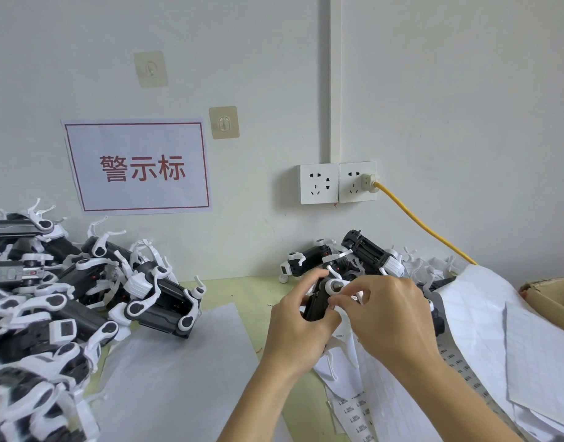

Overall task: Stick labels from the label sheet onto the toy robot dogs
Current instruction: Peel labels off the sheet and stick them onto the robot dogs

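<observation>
My left hand grips a black and white toy robot dog above the table, just right of centre. The fingertips of my right hand press against that same dog near its white leg joint; whether a label is pinched there is hidden. Label sheets with small printed labels lie under my right forearm. A large pile of robot dogs fills the left side. A smaller pile of dogs sits by the wall behind my hands.
Blank white backing sheets lie on the yellow-green table in the middle, and peeled sheets are heaped at right. A cardboard box stands at far right. A yellow cable runs from the wall socket.
</observation>
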A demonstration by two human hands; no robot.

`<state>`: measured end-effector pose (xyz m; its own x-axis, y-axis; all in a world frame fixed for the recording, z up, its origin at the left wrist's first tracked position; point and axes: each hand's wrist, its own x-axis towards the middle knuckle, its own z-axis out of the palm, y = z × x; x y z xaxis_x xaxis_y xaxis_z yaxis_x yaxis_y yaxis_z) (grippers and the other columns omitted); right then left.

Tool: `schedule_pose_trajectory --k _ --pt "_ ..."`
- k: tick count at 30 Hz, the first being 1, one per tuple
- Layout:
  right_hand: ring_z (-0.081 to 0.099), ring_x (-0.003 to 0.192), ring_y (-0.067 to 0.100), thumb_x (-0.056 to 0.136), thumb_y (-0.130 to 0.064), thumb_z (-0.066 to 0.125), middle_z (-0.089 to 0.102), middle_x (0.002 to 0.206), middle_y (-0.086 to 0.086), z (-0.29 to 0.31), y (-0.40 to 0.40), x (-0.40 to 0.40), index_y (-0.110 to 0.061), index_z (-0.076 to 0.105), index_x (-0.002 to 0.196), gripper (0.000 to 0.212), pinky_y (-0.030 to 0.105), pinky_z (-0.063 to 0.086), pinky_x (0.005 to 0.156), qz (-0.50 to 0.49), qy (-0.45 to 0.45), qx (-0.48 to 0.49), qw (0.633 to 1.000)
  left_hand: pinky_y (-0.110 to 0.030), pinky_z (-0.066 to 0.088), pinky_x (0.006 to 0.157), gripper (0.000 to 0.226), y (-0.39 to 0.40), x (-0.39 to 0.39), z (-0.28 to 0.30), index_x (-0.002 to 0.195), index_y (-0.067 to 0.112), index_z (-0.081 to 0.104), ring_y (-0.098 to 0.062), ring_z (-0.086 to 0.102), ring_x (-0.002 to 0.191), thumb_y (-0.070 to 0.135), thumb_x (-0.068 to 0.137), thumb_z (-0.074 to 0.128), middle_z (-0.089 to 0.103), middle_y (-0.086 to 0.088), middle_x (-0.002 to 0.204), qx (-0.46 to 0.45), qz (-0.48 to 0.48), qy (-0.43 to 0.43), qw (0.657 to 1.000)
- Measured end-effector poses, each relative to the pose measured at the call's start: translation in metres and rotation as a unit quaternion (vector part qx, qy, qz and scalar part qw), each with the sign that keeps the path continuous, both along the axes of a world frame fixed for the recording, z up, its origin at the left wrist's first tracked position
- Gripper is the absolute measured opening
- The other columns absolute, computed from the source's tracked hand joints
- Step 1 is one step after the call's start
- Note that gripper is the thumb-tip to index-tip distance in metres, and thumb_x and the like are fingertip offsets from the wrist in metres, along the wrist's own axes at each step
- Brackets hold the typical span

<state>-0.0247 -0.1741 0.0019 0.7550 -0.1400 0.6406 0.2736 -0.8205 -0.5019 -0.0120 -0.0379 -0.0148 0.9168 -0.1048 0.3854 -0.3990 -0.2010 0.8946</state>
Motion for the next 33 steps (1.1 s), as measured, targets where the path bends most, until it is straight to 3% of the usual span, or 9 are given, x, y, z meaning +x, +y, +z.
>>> schedule_pose_trajectory --k 6,10,14,18,22,27,30,33 --pt "0.038 0.049 0.004 0.082 -0.043 0.079 0.037 0.047 -0.013 0.0 0.0 0.002 -0.032 0.076 0.077 0.013 0.024 0.028 0.049 0.016 0.009 -0.004 1.0 -0.02 0.043 0.046 0.049 0.0 0.0 -0.001 0.105 0.057 0.063 -0.014 0.053 0.05 0.015 0.08 0.064 0.063 0.002 0.074 -0.029 0.006 0.011 1.0" --pt "0.035 0.043 0.005 0.086 -0.037 0.075 0.035 0.041 -0.008 -0.002 -0.001 0.001 -0.031 0.075 0.082 0.008 0.023 0.028 0.048 0.027 -0.012 -0.005 1.0 -0.018 0.045 0.047 0.042 0.001 0.0 0.001 0.101 0.058 0.06 -0.01 0.057 0.056 0.018 0.089 0.067 0.066 -0.002 0.081 -0.054 0.043 0.017 0.997" --pt "0.037 0.042 0.01 0.09 -0.03 0.071 0.05 0.053 -0.025 -0.001 0.002 -0.001 -0.031 0.072 0.083 0.008 0.028 0.036 0.047 0.039 -0.042 0.003 0.998 -0.019 0.047 0.047 0.029 0.002 0.003 0.001 0.108 0.044 0.062 -0.012 0.058 0.053 0.02 0.093 0.067 0.069 -0.012 0.086 -0.086 0.06 0.016 0.994" --pt "0.036 0.041 0.012 0.091 -0.027 0.07 0.04 0.041 -0.009 -0.002 0.001 0.0 -0.029 0.071 0.082 0.009 0.034 0.043 0.048 0.037 -0.051 0.006 0.998 -0.02 0.046 0.044 0.031 0.003 0.004 0.001 0.109 0.042 0.062 -0.013 0.056 0.051 0.016 0.093 0.064 0.068 -0.015 0.088 -0.101 0.056 0.026 0.993" --pt "0.038 0.044 0.011 0.092 -0.025 0.068 0.035 0.041 -0.008 -0.002 0.002 0.001 -0.029 0.07 0.087 0.006 0.038 0.045 0.049 0.037 -0.048 0.01 0.998 -0.026 0.048 0.048 0.031 0.002 0.005 0.001 0.106 0.044 0.061 -0.015 0.053 0.049 0.016 0.092 0.062 0.062 -0.008 0.078 -0.106 0.046 0.037 0.993" --pt "0.049 0.066 0.005 0.093 -0.029 0.065 0.046 0.068 -0.013 -0.006 0.001 0.006 -0.029 0.064 0.105 0.012 0.023 0.037 0.057 0.052 -0.046 0.03 0.997 -0.035 0.052 0.056 0.033 0.002 0.004 0.002 0.102 0.046 0.061 -0.015 0.056 0.051 0.015 0.091 0.061 0.059 0.003 0.064 -0.096 0.027 0.048 0.994" --pt "0.049 0.095 -0.003 0.096 -0.031 0.059 0.049 0.1 -0.018 -0.011 0.001 0.009 -0.038 0.06 0.117 0.022 0.013 0.038 0.072 0.097 -0.013 0.056 0.994 -0.03 0.054 0.06 0.034 0.002 0.003 0.004 0.099 0.045 0.064 -0.02 0.059 0.058 0.013 0.091 0.065 0.065 -0.009 0.072 -0.118 0.001 0.052 0.992" --pt "0.05 0.11 0.0 0.099 -0.025 0.056 0.051 0.113 -0.024 -0.009 0.003 0.008 -0.057 0.055 0.111 0.034 0.018 0.042 0.083 0.154 0.018 0.079 0.985 -0.028 0.057 0.062 0.032 0.002 0.002 0.005 0.1 0.041 0.068 -0.023 0.06 0.065 0.01 0.092 0.065 0.066 -0.021 0.081 -0.157 -0.029 0.057 0.986"
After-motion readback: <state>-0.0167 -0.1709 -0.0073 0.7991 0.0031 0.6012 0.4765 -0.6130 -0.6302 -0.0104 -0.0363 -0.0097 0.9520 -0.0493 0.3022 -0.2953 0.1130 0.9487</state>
